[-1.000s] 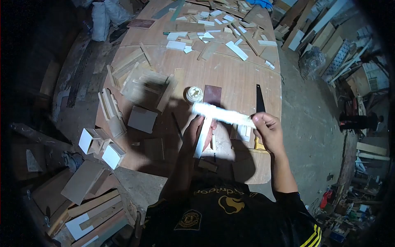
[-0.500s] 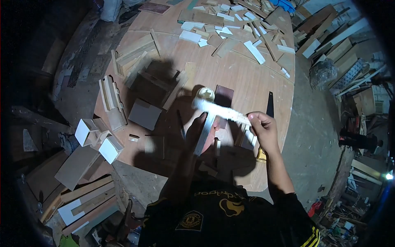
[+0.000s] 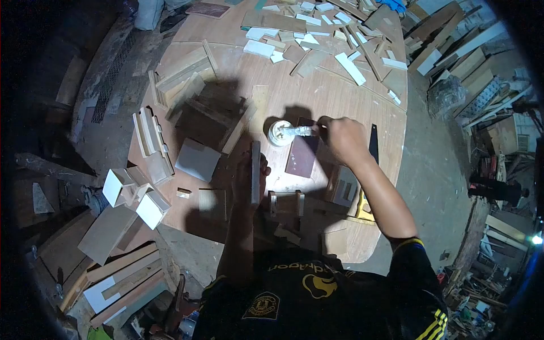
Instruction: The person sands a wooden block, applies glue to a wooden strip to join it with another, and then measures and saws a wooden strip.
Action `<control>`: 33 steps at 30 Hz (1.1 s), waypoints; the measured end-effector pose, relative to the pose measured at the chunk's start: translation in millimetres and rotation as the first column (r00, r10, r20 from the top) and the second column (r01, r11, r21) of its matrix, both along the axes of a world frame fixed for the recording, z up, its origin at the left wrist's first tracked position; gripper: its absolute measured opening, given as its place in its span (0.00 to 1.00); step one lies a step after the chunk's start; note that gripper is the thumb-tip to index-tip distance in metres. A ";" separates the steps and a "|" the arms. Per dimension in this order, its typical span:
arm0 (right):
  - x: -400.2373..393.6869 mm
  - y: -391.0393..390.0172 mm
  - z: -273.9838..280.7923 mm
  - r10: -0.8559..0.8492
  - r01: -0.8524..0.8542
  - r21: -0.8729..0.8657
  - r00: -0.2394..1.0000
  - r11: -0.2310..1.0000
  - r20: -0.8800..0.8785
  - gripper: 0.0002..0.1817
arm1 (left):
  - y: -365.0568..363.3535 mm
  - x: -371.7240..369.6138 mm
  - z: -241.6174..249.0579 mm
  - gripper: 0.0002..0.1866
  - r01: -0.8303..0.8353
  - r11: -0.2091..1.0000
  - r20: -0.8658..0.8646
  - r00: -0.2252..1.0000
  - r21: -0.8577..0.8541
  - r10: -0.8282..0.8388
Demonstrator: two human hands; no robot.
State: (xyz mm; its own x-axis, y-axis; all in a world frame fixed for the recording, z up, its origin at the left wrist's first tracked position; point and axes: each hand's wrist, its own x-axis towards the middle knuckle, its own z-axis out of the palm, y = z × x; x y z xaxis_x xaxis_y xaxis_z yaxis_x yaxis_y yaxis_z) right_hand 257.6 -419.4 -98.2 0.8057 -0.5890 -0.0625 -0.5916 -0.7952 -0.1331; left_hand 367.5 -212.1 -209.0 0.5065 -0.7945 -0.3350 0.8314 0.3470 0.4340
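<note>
My right hand [image 3: 344, 139] is closed around one end of a stick coated in white paste [image 3: 301, 131]. The stick's other end is at the mouth of a small round jar [image 3: 279, 135] with pale contents. In shadow, my left hand [image 3: 264, 165] grips a narrow wooden board [image 3: 255, 173], held up on edge to the left of the jar. A dark reddish-brown panel [image 3: 302, 157] lies on the table beside the jar, below my right hand. Two small upright wooden pieces [image 3: 286, 203] stand nearer to me.
Wood offcuts [image 3: 309, 42] are scattered over the far side of the table [image 3: 317, 99]. A handsaw [image 3: 365, 209] with a yellow handle lies at the right edge. Slotted wooden pieces [image 3: 152, 136] and white-ended blocks [image 3: 153, 207] sit along the left edge. A grey square panel [image 3: 198, 158] is left of centre.
My right hand has moved up and left, bringing the stick from over the board to the jar. My left hand has shifted left, and the board now stands more upright, away from the stick.
</note>
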 end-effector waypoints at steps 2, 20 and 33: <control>19.0 -1.7 -12.3 0.070 -0.081 -0.074 0.987 0.994 -0.145 0.10 | 8.1 -0.9 0.8 0.11 0.005 0.999 0.036 0.999 0.045 -0.006; 4.0 52.6 2.9 -0.217 0.250 -0.013 0.863 0.968 0.457 0.20 | 85.9 -39.1 25.9 0.11 -0.093 0.841 0.741 0.532 0.532 -0.410; -345.9 148.9 -73.7 -0.901 0.479 0.792 0.387 0.378 0.196 0.13 | 58.3 -158.8 19.9 0.11 0.219 0.779 0.706 0.331 0.587 -0.626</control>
State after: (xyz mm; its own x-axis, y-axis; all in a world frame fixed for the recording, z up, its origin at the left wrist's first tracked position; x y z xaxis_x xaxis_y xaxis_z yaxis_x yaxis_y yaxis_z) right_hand -88.3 -270.5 -172.0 0.0792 -0.9354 -0.3447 -0.5046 0.2606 -0.8231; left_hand 208.6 -153.8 -189.0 0.3006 -0.9228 -0.2411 -0.0472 -0.2669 0.9626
